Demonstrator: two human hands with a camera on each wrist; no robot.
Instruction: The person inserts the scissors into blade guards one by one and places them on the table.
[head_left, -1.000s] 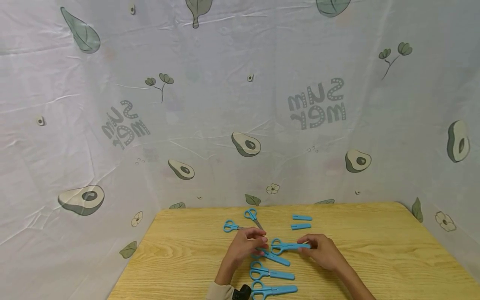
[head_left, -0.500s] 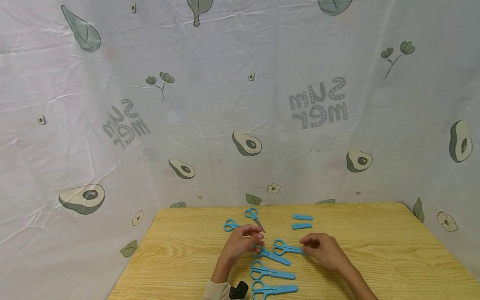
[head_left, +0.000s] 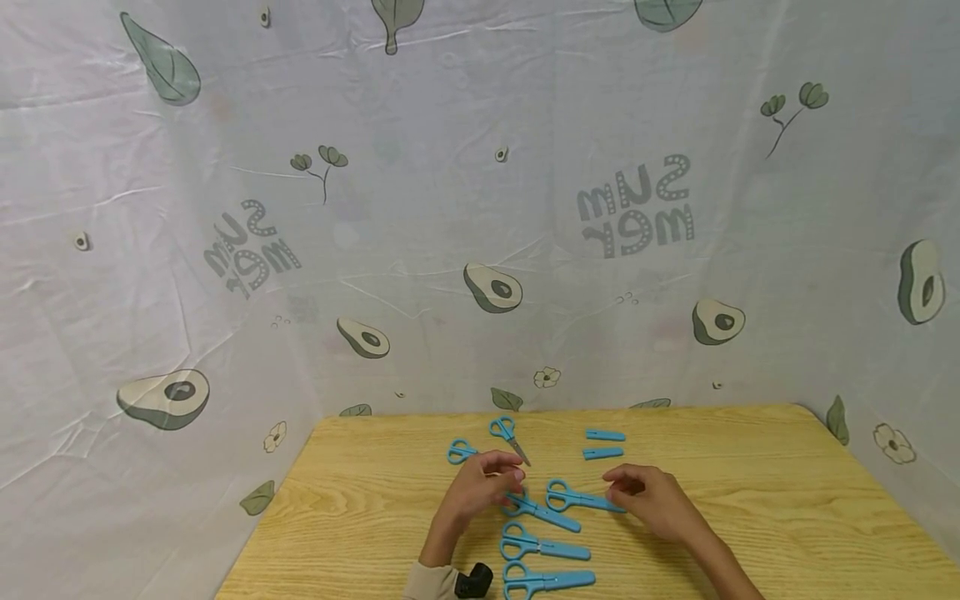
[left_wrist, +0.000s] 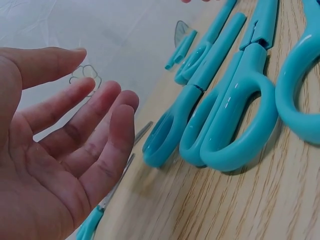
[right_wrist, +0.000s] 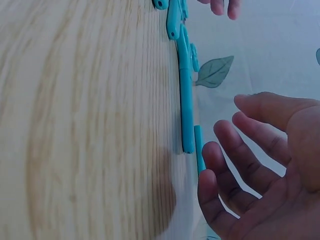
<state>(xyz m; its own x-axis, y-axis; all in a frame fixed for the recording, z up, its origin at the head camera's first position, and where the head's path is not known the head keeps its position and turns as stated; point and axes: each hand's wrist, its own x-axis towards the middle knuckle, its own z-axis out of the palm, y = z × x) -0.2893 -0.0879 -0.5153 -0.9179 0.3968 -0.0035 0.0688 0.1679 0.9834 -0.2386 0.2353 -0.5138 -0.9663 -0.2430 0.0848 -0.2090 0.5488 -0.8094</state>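
My left hand point(head_left: 480, 487) hovers above the handle end of a pair of capped blue scissors point(head_left: 551, 516); its fingers are loosely bent and hold nothing in the left wrist view. Another capped pair of scissors point(head_left: 577, 498) lies just beyond, its sheath pointing right. My right hand point(head_left: 648, 498) is by that sheath's tip, and the right wrist view shows the fingers point(right_wrist: 227, 134) relaxed and apart from it. Nearer the front lie two more capped scissors point(head_left: 558, 550), one below the other, handles to the left.
Two uncapped scissors lie at the back left: one with its blade showing point(head_left: 519, 452), the other point(head_left: 459, 452) partly hidden behind my left hand. Two loose blue blade caps point(head_left: 604, 435) lie at the back right. A patterned sheet point(head_left: 420, 208) hangs behind the wooden table point(head_left: 787, 492).
My right hand has let go of the farthest capped scissors and drawn slightly right. Those scissors have turned a little, tip toward the front. My left hand has shifted slightly left.
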